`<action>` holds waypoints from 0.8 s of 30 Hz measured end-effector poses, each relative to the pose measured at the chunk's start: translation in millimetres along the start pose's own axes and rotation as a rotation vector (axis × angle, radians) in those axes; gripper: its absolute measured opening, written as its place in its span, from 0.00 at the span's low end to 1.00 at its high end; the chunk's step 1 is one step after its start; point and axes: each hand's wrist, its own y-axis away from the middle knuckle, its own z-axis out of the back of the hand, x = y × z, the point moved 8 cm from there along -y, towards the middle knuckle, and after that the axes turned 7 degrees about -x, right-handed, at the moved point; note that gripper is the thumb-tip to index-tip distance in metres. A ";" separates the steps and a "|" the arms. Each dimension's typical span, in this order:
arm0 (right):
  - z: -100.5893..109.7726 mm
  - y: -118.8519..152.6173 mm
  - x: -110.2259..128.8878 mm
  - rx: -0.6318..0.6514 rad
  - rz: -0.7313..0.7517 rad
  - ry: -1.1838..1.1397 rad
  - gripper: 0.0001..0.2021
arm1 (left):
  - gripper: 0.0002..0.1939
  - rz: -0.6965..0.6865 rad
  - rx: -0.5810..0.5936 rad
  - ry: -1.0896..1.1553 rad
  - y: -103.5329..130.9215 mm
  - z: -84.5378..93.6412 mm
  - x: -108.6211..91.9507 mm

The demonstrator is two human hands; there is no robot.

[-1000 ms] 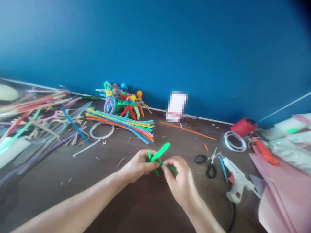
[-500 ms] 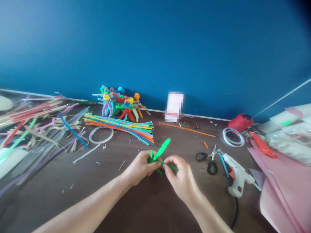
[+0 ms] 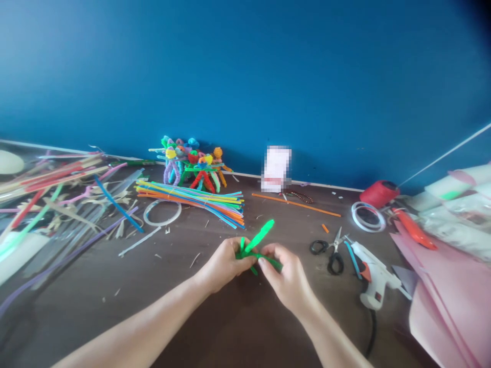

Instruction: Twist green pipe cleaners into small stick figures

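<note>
A bright green pipe-cleaner piece point(image 3: 261, 235) is held between both hands near the middle of the head view, with one thick arm pointing up and right and shorter ends sticking out. My left hand point(image 3: 227, 261) pinches it from the left, closed around its centre. From the right, my right hand point(image 3: 286, 268) grips another green strand with thumb and forefinger. Both hands are close together over the dark table point(image 3: 238, 327). The fingers partly hide the middle of the green piece.
Behind lie a bundle of coloured pipe cleaners point(image 3: 192, 199), small figures point(image 3: 192, 163) and a clear ring point(image 3: 162, 213). Loose strips point(image 3: 72, 204) spread left. Scissors point(image 3: 336, 255), a glue gun point(image 3: 379, 276), a red spool point(image 3: 379, 193) and pink sheets point(image 3: 441, 296) are right.
The right thumb and forefinger have shifted slightly on the green strand. The left hand keeps its hold. Items at the left appear slightly further right in the view.
</note>
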 end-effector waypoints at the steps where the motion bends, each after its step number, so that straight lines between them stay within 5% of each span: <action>1: -0.1 -0.3 0.5 0.006 -0.004 -0.017 0.04 | 0.08 -0.010 -0.005 -0.011 0.6 0.2 -1.9; 19: -4.8 -2.1 4.4 0.067 0.027 -0.226 0.04 | 0.12 0.025 0.035 -0.111 4.4 -1.3 -4.6; 24: -5.2 -0.6 5.2 0.053 0.086 -0.122 0.04 | 0.12 0.017 0.052 -0.038 4.3 -2.3 -4.5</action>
